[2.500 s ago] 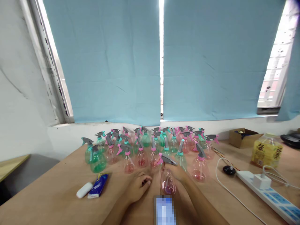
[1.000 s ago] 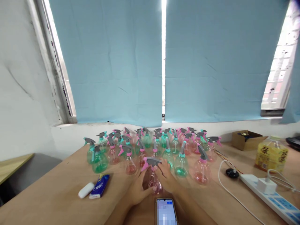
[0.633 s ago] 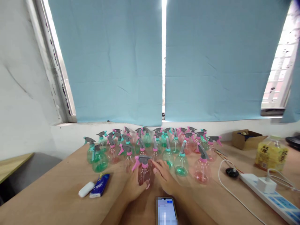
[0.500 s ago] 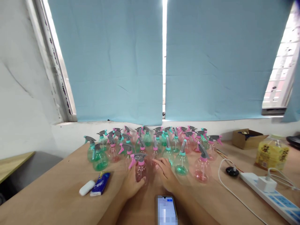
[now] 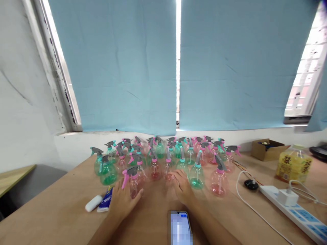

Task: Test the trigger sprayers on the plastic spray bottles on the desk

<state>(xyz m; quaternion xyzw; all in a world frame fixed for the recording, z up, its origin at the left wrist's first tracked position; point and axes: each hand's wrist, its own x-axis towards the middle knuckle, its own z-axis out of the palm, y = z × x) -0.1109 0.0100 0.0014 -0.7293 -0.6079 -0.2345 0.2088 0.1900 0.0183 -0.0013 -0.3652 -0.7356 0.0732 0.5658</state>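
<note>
My left hand wraps its grip around a pink spray bottle, upright on the surface at the near left edge of the crowd of bottles. My right hand rests flat and loose, fingers spread, holding nothing, just before the front row so it stays clear of the phone.

My left hand wraps a pink spray bottle, upright on the wooden table. My right hand rests open beside the crowd of pink and green bottles. Phone lies near me; blue packet and white case sit left, power strip right.
</note>
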